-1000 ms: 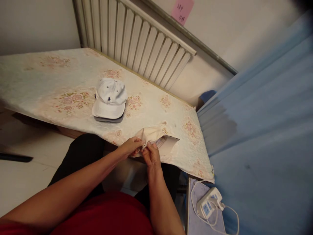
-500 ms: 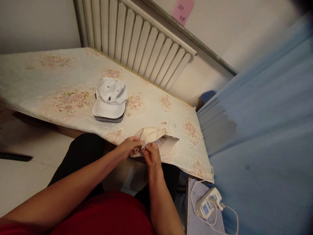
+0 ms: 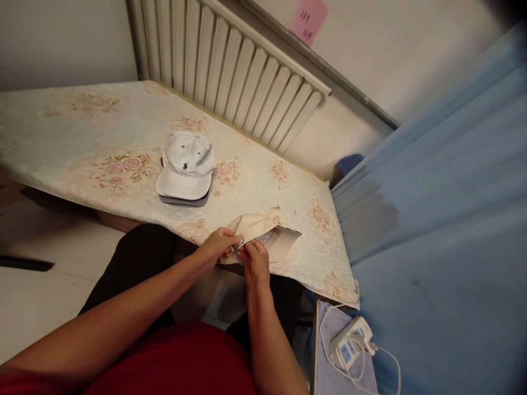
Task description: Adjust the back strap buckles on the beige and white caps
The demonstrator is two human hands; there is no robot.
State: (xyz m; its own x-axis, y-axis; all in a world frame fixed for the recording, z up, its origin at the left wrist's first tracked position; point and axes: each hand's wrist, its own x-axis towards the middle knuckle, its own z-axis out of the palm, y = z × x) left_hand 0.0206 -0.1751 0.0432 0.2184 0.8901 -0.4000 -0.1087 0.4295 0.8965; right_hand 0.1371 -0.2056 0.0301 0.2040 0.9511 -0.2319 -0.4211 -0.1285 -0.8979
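Cream fabric cap (image 3: 254, 224), lower centre, at the near edge of a pale floral-clothed surface (image 3: 284, 192), fingers of left hand (image 3: 221, 244) and right hand (image 3: 256, 259) pinching its rim, white curved-brim cap (image 3: 188, 156) left of centre, room between both caps.

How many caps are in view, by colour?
White cap: 1
Grey cap, mostly hidden under the white one: 1
Cream cap: 1
Total: 3 visible; can't tell whether more are hidden in the stack.
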